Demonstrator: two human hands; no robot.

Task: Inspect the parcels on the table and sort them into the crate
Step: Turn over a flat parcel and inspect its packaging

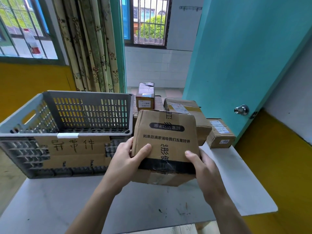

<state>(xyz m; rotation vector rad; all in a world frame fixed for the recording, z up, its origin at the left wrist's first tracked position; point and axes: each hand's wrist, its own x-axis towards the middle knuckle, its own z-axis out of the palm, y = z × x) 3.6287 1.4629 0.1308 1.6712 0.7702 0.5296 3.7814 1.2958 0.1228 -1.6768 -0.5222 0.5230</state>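
The person is holding a cardboard parcel (164, 146) in both hands above the white counter (236, 174), with the bare forearms reaching in from the bottom edge. The left hand (128, 159) is gripping the parcel's left side, thumb lying across the front face, while the right hand (202, 164) is clamping the right side, its thumb pressing near the band of black tape that is crossing the lower front. The parcel is tilting with its printed face toward the camera, showing lines of black Chinese text, and its bottom corner is hanging just over the counter without touching it.

Just to the left, the grey slotted crate (67, 132) is sitting on the counter, wearing a cardboard sign (72, 152) with handwritten characters on its near wall; whatever may be lying inside is hard to tell from this angle.

Behind the held parcel, 3 more are waiting on the counter: a large brown box (189, 114), a smaller labelled box (219, 134) to its right, and an upright box (145, 96) farther back.

Beyond them, floral curtains (87, 48) are hanging by a barred window (148, 21), and a teal door (244, 56) with a metal knob (241, 109) is standing open at the right
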